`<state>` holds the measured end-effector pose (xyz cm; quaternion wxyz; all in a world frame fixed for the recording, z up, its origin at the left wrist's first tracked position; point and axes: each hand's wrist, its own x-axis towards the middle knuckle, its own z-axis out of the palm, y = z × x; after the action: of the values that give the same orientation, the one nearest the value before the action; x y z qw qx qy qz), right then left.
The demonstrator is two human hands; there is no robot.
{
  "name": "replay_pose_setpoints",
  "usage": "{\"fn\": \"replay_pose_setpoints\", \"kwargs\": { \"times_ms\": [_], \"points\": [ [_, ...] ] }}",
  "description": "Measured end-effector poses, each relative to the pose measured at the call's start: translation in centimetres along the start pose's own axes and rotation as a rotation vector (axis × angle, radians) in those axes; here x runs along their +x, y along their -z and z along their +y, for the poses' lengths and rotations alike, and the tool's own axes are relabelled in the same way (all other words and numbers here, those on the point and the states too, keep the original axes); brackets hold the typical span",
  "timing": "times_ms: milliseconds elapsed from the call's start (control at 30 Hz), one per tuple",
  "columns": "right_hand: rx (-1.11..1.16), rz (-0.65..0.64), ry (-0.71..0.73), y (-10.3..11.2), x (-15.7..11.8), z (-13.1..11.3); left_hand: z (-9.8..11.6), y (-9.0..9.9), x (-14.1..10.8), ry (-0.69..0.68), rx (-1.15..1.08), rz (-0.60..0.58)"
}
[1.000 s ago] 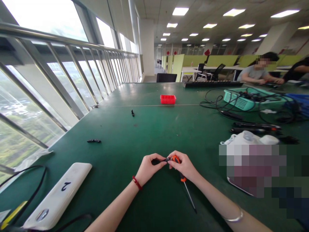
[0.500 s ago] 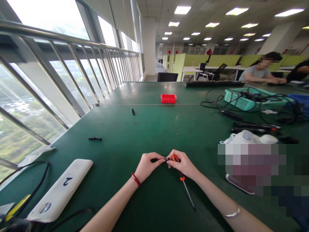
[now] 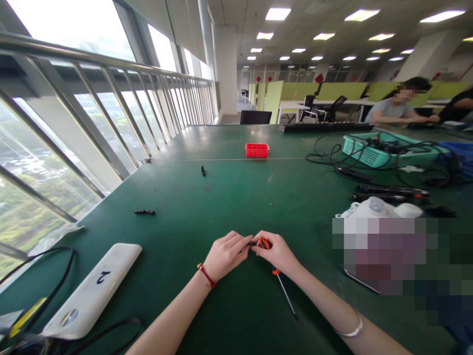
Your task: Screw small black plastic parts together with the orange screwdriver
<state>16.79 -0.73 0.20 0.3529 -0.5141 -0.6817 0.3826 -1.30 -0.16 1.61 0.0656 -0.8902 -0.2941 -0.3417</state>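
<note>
Near the front middle of the green table [image 3: 236, 197], my left hand [image 3: 228, 252] and my right hand [image 3: 275, 252] meet fingertip to fingertip. Both pinch a small dark part [image 3: 253, 243], mostly hidden by the fingers. An orange and black screwdriver [image 3: 284, 291] is also held in my right hand, its handle under the fingers and its shaft slanting down to the right. Two small black pieces lie apart on the table, one at the left [image 3: 145, 212] and one farther back [image 3: 203, 171].
A red tray [image 3: 257, 150] stands toward the back. At the right are a teal basket [image 3: 362, 150] with cables, black rods [image 3: 391, 193] and a white object [image 3: 377, 209]. A white box [image 3: 94, 291] and cables lie front left. A person [image 3: 399, 106] sits far right.
My left hand has turned, its fingers now closer together over the small dark part. The screwdriver and my right hand have shifted slightly left.
</note>
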Motion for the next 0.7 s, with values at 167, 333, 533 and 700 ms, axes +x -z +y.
{"fn": "replay_pose_setpoints", "kwargs": {
  "times_ms": [167,333,533,700],
  "points": [
    [-0.270,0.066,-0.037,-0.6,-0.5,-1.7,0.0,0.3,-0.1,0.014,0.045,0.004],
    [-0.549,0.143,-0.088,-1.3,-0.6,-2.9,0.0,0.7,-0.1,0.070,0.062,0.008],
    [-0.375,0.096,-0.045,-0.5,-1.6,-2.4,0.5,0.8,-0.8,0.055,0.040,-0.110],
    [-0.242,0.061,0.000,0.0,-2.5,-2.0,1.2,0.9,-1.0,0.033,-0.058,-0.182]
  ]
}}
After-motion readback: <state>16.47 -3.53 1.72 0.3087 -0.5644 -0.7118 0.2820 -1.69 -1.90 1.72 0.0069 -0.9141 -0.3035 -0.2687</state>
